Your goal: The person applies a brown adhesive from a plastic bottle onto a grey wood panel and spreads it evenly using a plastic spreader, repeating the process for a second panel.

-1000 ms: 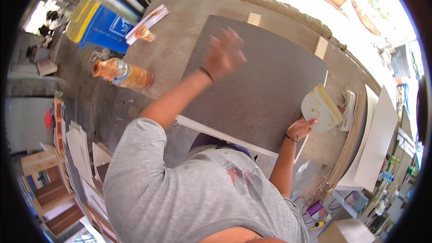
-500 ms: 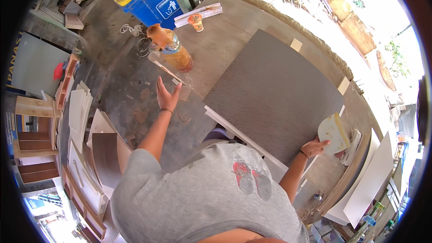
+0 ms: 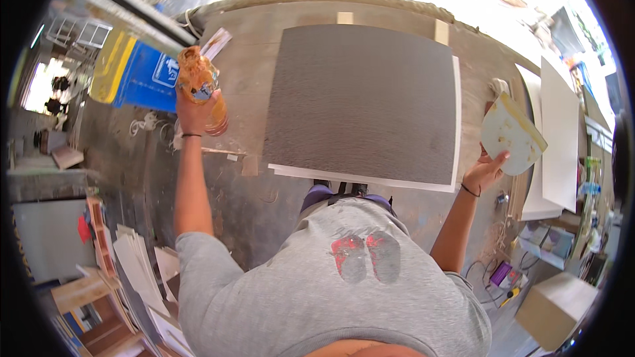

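My left hand (image 3: 190, 114) is wrapped round a plastic bottle (image 3: 216, 121) of amber-coloured contents, its top smeared with orange-brown residue. The bottle leans slightly, and I cannot tell whether its base touches the floor. In my right hand (image 3: 485, 172) is a thin, pale, curved spreader (image 3: 510, 133) with yellowish stains, gripped at its lower edge and raised beside the board. Between my hands lies a large dark grey, fine-textured board (image 3: 364, 102), with a white edge showing beneath its near and right sides.
A blue bin with a yellow lid (image 3: 142, 74) stands at the far left, near a white strip (image 3: 216, 43). Pale wood blocks (image 3: 344, 18) stick out past the board's far edge. White panels (image 3: 559, 135) lean at the right, near a cardboard box (image 3: 557, 311). Board offcuts (image 3: 139, 268) stand at the left.
My left hand, open and empty before, has reached forward and closed round the bottle. The view has turned left. My right hand still holds the spreader.
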The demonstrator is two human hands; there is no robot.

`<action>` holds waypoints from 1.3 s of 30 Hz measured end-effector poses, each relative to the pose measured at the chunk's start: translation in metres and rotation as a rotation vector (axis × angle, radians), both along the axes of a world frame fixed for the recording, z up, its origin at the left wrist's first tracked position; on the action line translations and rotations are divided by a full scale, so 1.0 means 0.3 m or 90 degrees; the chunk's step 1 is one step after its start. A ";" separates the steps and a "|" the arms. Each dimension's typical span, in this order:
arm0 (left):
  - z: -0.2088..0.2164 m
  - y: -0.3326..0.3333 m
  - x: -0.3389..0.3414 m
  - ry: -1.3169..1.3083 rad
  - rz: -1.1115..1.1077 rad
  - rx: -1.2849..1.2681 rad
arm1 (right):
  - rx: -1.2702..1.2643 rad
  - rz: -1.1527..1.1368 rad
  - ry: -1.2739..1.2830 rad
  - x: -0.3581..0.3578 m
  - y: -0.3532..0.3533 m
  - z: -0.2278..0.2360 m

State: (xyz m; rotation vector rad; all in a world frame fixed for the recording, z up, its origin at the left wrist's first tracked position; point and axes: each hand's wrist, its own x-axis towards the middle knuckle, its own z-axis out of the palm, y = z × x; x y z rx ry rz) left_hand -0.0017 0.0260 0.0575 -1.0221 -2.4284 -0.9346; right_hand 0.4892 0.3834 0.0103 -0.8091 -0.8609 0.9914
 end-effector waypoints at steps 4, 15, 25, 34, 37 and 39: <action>0.249 0.186 0.084 -0.047 -0.160 -0.221 | -0.056 -0.010 -0.006 0.178 -0.071 -0.013; 0.546 0.604 0.379 0.010 -0.233 -0.952 | -0.108 -0.087 0.049 0.345 -0.102 -0.043; 0.541 0.775 0.541 0.254 -0.112 -1.208 | -0.112 -0.101 0.080 0.452 -0.101 -0.113; 0.529 0.788 0.567 0.298 -0.101 -1.275 | -0.121 -0.094 0.078 0.477 -0.087 -0.120; 0.541 0.793 0.571 0.308 -0.111 -1.256 | -0.120 -0.093 0.080 0.480 -0.086 -0.116; 0.545 0.803 0.581 0.316 -0.111 -1.259 | -0.118 -0.100 0.085 0.479 -0.085 -0.114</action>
